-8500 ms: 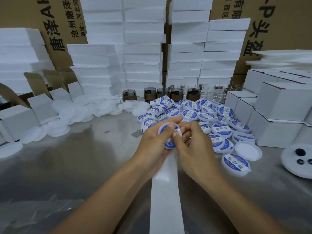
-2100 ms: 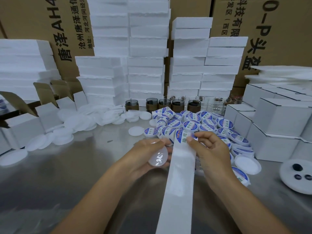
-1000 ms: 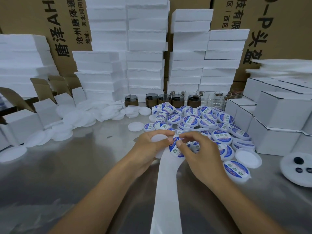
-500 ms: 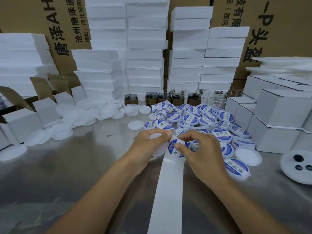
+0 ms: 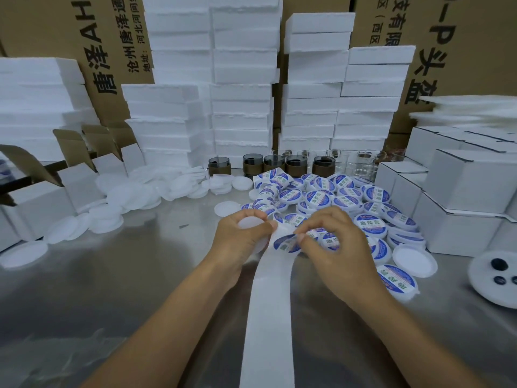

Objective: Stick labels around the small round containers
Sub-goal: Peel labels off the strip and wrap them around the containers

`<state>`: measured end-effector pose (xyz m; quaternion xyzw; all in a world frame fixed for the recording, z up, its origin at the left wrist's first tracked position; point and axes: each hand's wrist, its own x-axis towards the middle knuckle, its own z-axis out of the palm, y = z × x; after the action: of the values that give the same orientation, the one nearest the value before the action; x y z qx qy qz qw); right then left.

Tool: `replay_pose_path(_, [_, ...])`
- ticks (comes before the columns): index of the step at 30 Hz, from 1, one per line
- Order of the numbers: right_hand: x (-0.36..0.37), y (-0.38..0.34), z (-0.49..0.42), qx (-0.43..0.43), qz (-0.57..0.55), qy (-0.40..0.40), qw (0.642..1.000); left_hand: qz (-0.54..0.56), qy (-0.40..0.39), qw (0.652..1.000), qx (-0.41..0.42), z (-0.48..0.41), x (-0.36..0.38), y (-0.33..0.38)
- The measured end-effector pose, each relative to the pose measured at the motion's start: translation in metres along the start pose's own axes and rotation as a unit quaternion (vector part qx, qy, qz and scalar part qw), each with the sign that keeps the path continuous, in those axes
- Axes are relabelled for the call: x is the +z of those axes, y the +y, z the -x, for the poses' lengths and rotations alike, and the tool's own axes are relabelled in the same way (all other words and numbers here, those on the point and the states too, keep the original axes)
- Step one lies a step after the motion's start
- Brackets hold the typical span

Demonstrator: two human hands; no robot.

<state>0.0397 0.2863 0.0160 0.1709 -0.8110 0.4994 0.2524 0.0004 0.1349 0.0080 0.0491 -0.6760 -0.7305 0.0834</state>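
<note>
The grey metal tabletop (image 5: 112, 289) has a smooth, brushed sheen. The long white paper backing strip (image 5: 268, 317) looks matt. The small round white plastic container (image 5: 250, 223) is frosted. The round blue-and-white label (image 5: 285, 243) looks faintly glossy. The stacked white foam slabs (image 5: 240, 93) have rough edges.

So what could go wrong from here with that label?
1. The right hand pinches the label only at its edge, and it looks curved; it may fold on itself or stick to that hand.
2. The left hand covers much of the blank container, so the label could land crooked.
3. The long backing strip trails loose, and the pile of labelled containers sits just behind the hands; either might catch the sticky side.
</note>
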Motion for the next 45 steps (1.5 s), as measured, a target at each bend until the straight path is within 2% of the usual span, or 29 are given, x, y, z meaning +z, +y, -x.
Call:
replay_pose_path(2, [-0.003,-0.003,-0.003,0.037,-0.103,0.050,0.993,0.008,0.001,1.000,0.001,0.000,0.000,0.000])
replay_pose_path(4, [-0.007,-0.004,-0.006,0.076,-0.211,0.091,0.970,0.007,-0.004,1.000,0.001,0.001,0.000,-0.001])
replay_pose_path(7, [-0.011,-0.005,-0.009,0.122,-0.286,0.119,0.943,0.023,-0.016,1.000,-0.002,0.003,0.000,0.003])
replay_pose_path(12, [-0.011,-0.008,-0.011,0.195,-0.364,0.094,0.906,0.094,0.031,0.995,0.009,-0.002,-0.006,0.013])
replay_pose_path(15, [-0.012,-0.015,-0.011,0.216,-0.432,0.042,0.875,0.158,0.023,0.987,0.010,-0.001,-0.009,0.020])
replay_pose_path(17, [-0.012,-0.021,-0.011,0.221,-0.454,0.004,0.863,0.186,0.003,0.982,0.005,0.001,-0.009,0.025])
replay_pose_path(21, [-0.013,-0.028,-0.008,0.210,-0.479,-0.028,0.852,0.163,-0.029,0.986,0.012,0.003,-0.008,0.026])
replay_pose_path(25, [-0.015,-0.030,-0.009,0.204,-0.477,-0.014,0.855,0.106,0.022,0.994,0.036,-0.002,-0.013,0.023])
replay_pose_path(30, [-0.014,-0.030,-0.009,0.208,-0.474,-0.003,0.855,0.075,0.060,0.995,-0.007,-0.009,-0.019,0.019])
replay_pose_path(33, [-0.014,-0.031,-0.008,0.215,-0.468,-0.003,0.857,0.087,0.080,0.993,-0.011,-0.009,-0.020,0.019])
replay_pose_path(35, [-0.014,-0.032,-0.008,0.218,-0.466,-0.005,0.857,0.133,0.082,0.988,0.001,-0.008,-0.020,0.023])
replay_pose_path(37, [-0.014,-0.032,-0.008,0.215,-0.470,-0.010,0.856,0.203,0.046,0.978,0.010,-0.007,-0.019,0.027])
replay_pose_path(41, [-0.014,-0.033,-0.006,0.189,-0.469,-0.046,0.862,0.313,-0.112,0.943,-0.021,0.003,-0.010,0.031])
replay_pose_path(45, [-0.009,-0.032,-0.003,0.164,-0.445,-0.088,0.876,0.303,-0.192,0.932,-0.052,0.012,0.002,0.027])
